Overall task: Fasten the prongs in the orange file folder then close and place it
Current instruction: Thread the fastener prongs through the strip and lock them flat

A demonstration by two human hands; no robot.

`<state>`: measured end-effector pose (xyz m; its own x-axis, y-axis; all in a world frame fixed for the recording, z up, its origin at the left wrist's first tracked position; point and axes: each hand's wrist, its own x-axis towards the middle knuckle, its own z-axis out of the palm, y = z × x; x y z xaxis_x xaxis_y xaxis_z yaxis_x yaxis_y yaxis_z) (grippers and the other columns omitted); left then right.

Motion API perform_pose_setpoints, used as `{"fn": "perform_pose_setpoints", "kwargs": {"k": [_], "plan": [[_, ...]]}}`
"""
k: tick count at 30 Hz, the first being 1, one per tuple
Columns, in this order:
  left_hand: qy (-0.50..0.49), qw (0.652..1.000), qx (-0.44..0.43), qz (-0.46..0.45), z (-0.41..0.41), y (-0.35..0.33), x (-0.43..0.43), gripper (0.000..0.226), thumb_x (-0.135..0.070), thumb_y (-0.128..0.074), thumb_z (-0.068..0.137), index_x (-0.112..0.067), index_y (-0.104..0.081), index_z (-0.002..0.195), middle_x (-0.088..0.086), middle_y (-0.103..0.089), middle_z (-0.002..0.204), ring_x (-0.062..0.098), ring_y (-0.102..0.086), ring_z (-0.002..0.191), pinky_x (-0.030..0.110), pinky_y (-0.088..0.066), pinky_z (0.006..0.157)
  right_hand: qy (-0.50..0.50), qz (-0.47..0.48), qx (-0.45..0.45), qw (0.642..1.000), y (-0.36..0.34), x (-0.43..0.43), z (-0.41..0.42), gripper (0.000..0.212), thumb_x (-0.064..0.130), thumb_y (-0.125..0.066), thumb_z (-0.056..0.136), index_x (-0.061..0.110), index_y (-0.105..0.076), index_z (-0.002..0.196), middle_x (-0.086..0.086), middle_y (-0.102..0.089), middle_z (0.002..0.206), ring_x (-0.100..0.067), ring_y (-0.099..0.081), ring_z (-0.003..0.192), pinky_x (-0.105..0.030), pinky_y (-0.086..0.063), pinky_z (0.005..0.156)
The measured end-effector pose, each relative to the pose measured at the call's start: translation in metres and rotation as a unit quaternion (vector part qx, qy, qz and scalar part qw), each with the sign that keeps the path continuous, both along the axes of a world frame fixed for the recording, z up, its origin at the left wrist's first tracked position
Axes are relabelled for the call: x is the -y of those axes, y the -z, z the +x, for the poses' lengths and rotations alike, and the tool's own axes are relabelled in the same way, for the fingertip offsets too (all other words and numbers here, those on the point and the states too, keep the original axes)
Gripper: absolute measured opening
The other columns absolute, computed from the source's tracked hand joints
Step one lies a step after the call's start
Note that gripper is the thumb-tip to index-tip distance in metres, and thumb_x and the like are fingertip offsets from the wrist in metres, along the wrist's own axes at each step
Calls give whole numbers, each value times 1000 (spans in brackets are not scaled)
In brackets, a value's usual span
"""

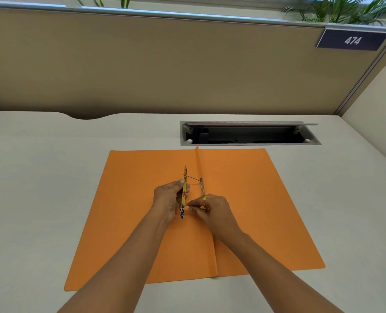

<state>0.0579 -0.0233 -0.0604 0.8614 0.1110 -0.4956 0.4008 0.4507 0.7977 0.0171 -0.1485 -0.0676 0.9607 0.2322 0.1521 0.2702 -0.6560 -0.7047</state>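
Observation:
The orange file folder [250,199] lies wide open and flat on the desk, its spine fold running toward me down the middle. A metal prong fastener [201,187] sits beside the fold, with thin prongs sticking out to the left. A narrow yellow and blue fastener bar [184,190] stands on edge on those prongs. My left hand [168,199] grips the bar from the left. My right hand [211,211] pinches the near prong where it meets the bar; a gold ring is on one finger.
An open grey cable tray [250,133] is sunk into the white desk [40,188] just behind the folder. A beige partition wall [165,64] with a "474" sign [352,40] closes the far side. Plants stand beyond it.

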Motion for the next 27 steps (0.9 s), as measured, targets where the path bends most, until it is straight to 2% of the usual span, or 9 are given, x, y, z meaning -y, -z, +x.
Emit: {"fn": "perform_pose_setpoints", "kwargs": {"k": [4, 8, 11, 13, 17, 19, 21, 24, 27], "plan": [[-2, 1000, -3, 0, 0, 2, 0, 12, -1, -59, 87, 2, -61, 75, 1, -67, 44, 6, -61, 38, 15, -54, 45, -4, -3, 9, 1000, -1, 0, -2, 18, 11, -64, 82, 9, -73, 96, -13, -75, 94, -25, -65, 91, -38, -52, 83], [-3, 1000, -3, 3, 1, 4, 0, 11, -1, -60, 86, 2, -61, 75, 1, -66, 43, 7, -61, 38, 16, -55, 46, -8, -15, 1, 1000, -3, 0, -2, 17, 11, -64, 82, 9, -73, 97, -11, -74, 96, -23, -65, 94, -31, -50, 84], [-7, 1000, -3, 8, 2, 5, 1, 10, -1, -62, 85, 2, -62, 75, 1, -66, 45, 7, -61, 39, 16, -55, 48, 18, 13, -24, 999, -4, -2, -2, 17, 13, -65, 82, 8, -73, 96, -12, -74, 97, -17, -65, 90, -13, -45, 75], [-7, 1000, -2, 19, 2, 5, 2, 9, -2, -63, 84, 0, -62, 76, 5, -67, 53, 6, -62, 40, 16, -55, 47, 50, 70, -53, 995, -7, -2, -3, 17, 12, -65, 83, 7, -73, 96, -10, -73, 93, 2, -62, 75, 0, -40, 63], [-9, 999, 5, 45, -1, 0, 10, 11, -2, -63, 85, -2, -62, 73, 11, -62, 71, 14, -63, 55, 15, -51, 41, 104, 157, -91, 978, -9, -3, -4, 15, 19, -67, 82, 10, -72, 92, 0, -69, 78, 13, -56, 60, -2, -43, 59], [-9, 998, 4, 62, -4, -1, 15, 16, -2, -62, 85, -4, -62, 70, 8, -63, 66, 15, -61, 58, 12, -45, 37, 133, 178, -106, 969, -9, -6, -4, 12, 21, -71, 78, 13, -69, 86, 1, -66, 71, 8, -57, 55, -5, -45, 56], [-5, 997, 7, 74, -6, 0, 17, 19, -1, -62, 85, -5, -62, 66, 2, -65, 51, 10, -62, 46, 13, -45, 36, 166, 180, -117, 962, -9, -8, -2, 16, 19, -73, 76, 17, -60, 84, 1, -64, 67, 4, -58, 53, -7, -46, 51], [10, 994, 9, 105, -7, 4, 18, 7, -4, -65, 83, 1, -67, 78, 3, -66, 58, 10, -62, 50, 14, -51, 44, 196, 171, -126, 957, -10, -7, 1, 18, 10, -69, 76, 15, -54, 86, -3, -65, 67, -2, -59, 53, -6, -43, 43], [16, 984, 27, 177, -9, 8, 17, 16, -8, -66, 83, 2, -69, 95, 2, -64, 71, 13, -60, 63, 20, -54, 65, 209, 166, -126, 955, -10, -4, 3, 16, 5, -67, 75, 12, -55, 83, 1, -60, 60, -4, -56, 52, -5, -41, 41]]}}
